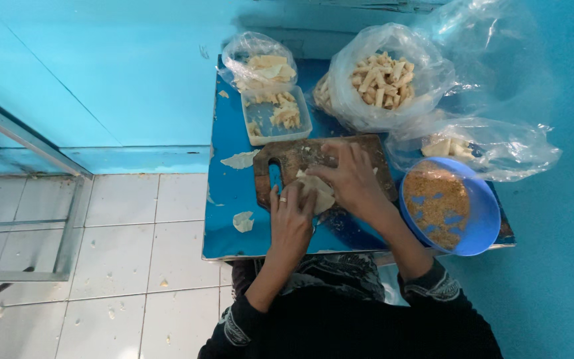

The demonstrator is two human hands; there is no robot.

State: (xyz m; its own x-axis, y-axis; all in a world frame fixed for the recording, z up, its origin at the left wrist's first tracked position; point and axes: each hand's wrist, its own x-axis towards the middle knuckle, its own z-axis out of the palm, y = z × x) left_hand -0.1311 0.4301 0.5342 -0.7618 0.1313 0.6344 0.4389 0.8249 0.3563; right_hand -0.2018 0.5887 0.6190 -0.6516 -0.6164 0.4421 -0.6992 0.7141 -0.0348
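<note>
A thin pale dough wrapper (318, 191) lies on a worn wooden cutting board (293, 158) on a small blue table (234, 193). My left hand (291, 219), with a ring on one finger, presses on the wrapper's near left edge. From the right, my right hand (352, 178) rests over the wrapper with its fingers spread on top. Both hands fold the wrapper between them. What lies inside the wrapper is hidden.
A blue bowl (483, 219) of brown crumbs stands at the right. Behind the board stand a clear tub (298, 126) with scraps, a bag of wrappers (260, 63), a big bag of finished rolls (383, 80) and another plastic bag (486, 149). Dough scraps (242, 221) lie left; tiled floor below.
</note>
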